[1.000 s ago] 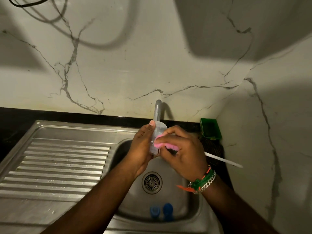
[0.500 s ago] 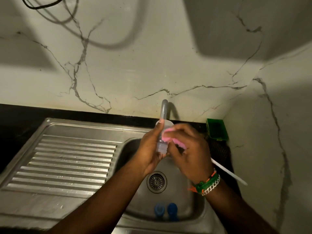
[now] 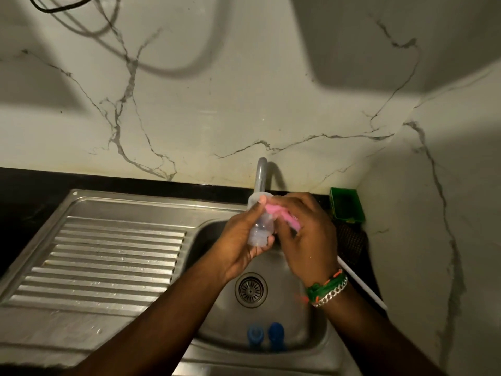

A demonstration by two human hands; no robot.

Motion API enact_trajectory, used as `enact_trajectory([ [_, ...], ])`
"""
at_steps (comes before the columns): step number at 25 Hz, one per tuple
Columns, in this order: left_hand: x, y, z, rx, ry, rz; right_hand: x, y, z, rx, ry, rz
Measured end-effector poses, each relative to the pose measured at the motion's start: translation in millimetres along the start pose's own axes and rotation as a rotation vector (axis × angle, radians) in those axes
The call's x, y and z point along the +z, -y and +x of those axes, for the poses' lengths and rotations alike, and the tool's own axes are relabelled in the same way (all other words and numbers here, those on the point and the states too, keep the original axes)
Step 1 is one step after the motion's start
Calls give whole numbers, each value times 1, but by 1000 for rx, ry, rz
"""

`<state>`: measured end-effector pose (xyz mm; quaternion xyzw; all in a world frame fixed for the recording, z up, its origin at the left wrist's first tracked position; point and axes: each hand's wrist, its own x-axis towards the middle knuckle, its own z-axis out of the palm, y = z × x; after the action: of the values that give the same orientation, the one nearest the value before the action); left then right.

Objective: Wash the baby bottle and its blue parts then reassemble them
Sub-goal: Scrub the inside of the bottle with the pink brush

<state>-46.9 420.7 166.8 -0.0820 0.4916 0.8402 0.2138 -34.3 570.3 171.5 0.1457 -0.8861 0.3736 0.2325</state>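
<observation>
Since a sec ago, right hand (image 3: 306,234) w/ pink sponge (image 3: 282,216) has slid up the bottle (image 3: 259,230) toward its base. Left hand (image 3: 238,240) grips bottle, neck down, over sink (image 3: 306,346) below tap (image 3: 260,175). Step: scrubbing outside. Blue parts (image 3: 267,333) lie unwashed in basin. Next prob. rinse; needs tap running.

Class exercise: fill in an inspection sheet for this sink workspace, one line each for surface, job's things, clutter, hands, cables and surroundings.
Surface: steel sink with ribbed drainboard, drain in the basin.
Job's things: clear baby bottle held over the basin; two blue parts lie at the basin's near edge.
Clutter: green container in the corner; white stick right of the basin.
Hands: left hand grips the bottle; right hand holds a pink sponge against it.
Cables: black cable top left.
Surroundings: marble wall, grey tap.
</observation>
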Motion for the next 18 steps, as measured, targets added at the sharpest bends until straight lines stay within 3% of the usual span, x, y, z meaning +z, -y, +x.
enact_trajectory([
  [3, -3, 2, 3, 38, -26, 51, 1, 3, -7, -64, 69, 5],
  [6, -3, 5, 1, 66, 18, 47, -7, -6, 5, 45, -28, -15],
  [10, -2, 1, 6, 100, -9, 119, -2, 5, -12, -124, 109, 0],
  [14, 7, 3, 1, 67, -1, 114, -6, -1, 8, 48, -59, -48],
  [18, -1, -2, 1, 83, -10, 102, -2, 1, -9, -111, 105, -2],
])
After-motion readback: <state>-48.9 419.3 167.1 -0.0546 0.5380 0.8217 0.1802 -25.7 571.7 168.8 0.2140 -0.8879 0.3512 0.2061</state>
